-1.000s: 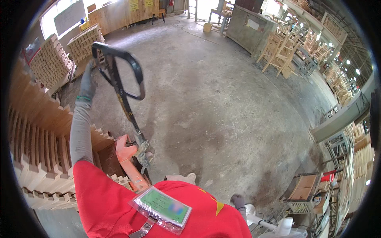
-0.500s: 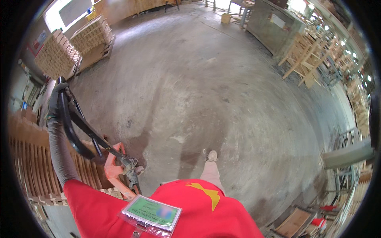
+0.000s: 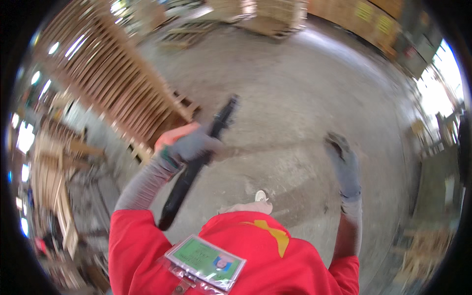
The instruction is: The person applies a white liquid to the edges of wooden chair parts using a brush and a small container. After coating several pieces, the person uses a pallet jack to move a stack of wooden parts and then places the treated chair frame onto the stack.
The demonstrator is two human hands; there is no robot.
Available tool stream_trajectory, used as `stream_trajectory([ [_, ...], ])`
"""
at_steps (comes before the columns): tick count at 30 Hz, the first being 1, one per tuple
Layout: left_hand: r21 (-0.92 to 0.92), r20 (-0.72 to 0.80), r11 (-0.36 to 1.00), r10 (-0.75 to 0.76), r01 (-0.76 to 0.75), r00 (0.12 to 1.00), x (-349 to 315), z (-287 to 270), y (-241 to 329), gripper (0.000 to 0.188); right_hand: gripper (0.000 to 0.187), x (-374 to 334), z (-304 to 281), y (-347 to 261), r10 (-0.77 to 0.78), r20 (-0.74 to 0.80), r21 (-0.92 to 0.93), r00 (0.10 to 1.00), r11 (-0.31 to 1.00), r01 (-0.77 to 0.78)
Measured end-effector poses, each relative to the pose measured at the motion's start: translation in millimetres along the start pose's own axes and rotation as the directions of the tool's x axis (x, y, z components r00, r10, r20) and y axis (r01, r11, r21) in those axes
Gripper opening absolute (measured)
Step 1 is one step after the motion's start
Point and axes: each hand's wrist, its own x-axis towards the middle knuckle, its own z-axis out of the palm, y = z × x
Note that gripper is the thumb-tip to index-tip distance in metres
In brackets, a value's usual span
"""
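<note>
My gloved left hand (image 3: 192, 146) is wrapped round the black loop handle (image 3: 184, 189) of a pallet jack, in front of me on the left. Behind that hand shows a patch of the jack's orange frame (image 3: 172, 135); its lower part is hidden. My right hand (image 3: 342, 160), in a grey glove, is held out over the floor on the right. Its fingers look loosely curled and apart, blurred by motion, with nothing seen in them.
Beyond the jack stands a tall stack of slatted wooden pieces (image 3: 113, 83). Wooden parts (image 3: 51, 172) are piled at the far left. A flat pallet (image 3: 189, 33) and wooden crates (image 3: 366, 17) lie farther off. Grey concrete floor (image 3: 295, 88) stretches ahead. A grey cabinet-like block (image 3: 435, 184) stands at the right.
The view has swung round to the left. The handle, still in my left hand, now sits closer to the middle. My right hand has come into view.
</note>
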Motion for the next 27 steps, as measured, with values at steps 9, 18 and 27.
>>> stream_trajectory([
  [9,0.575,-0.322,0.817,0.179,0.042,0.93,-39.7,164.8,-8.0,0.058,0.058,55.0,115.8,12.2,-0.505,0.819,0.025,0.273,0.507,0.862],
  [18,0.458,-0.606,0.484,-0.443,0.745,0.66,-134.4,317.4,-88.8,0.025,0.064,19.6,77.6,81.4,-0.026,1.0,0.03,-0.018,0.605,0.796],
  [27,0.335,-0.811,0.357,-0.362,0.872,0.46,-9.1,429.8,-78.0,0.026,0.058,63.8,31.9,177.3,-0.016,0.997,-0.058,0.075,0.481,0.875],
])
